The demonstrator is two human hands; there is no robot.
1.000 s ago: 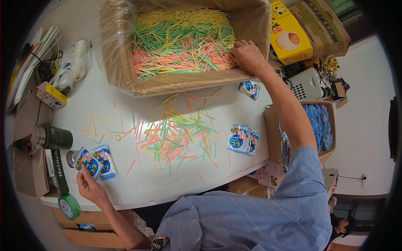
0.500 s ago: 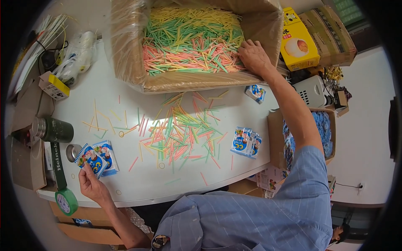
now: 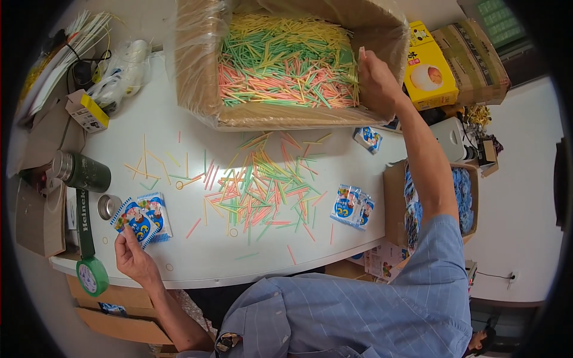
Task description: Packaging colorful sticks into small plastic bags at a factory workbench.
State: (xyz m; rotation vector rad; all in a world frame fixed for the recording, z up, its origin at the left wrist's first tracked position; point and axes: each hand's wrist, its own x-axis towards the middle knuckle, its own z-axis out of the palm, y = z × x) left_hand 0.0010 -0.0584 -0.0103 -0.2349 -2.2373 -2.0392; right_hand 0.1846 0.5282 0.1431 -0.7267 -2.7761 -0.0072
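Observation:
My left hand (image 3: 136, 259) pinches a blue-and-white packet (image 3: 135, 218) at its lower edge. A second packet (image 3: 156, 209) lies partly behind it on the table. At the right inner side of a big plastic-lined cardboard box (image 3: 286, 118), my right hand (image 3: 379, 77) is raised with its fingers closed; what they hold, if anything, I cannot make out. Inside the box are heaps of thin yellow, green and pink sticks (image 3: 292, 74). More such sticks (image 3: 268, 185) lie in a loose pile on the white table, in front of the box.
Packets (image 3: 352, 207) lie at the table's right, another (image 3: 368, 139) beside the box. A carton of blue packets (image 3: 461, 194) stands under my right forearm. At left are a dark green flask (image 3: 86, 172), green tape (image 3: 92, 277) and a plastic bag (image 3: 125, 71). A yellow box (image 3: 431, 83) stands at right.
My right hand has lifted off the sticks toward the box's right wall, and its fingers have closed. My left hand still holds the packet. The whole view has shifted slightly.

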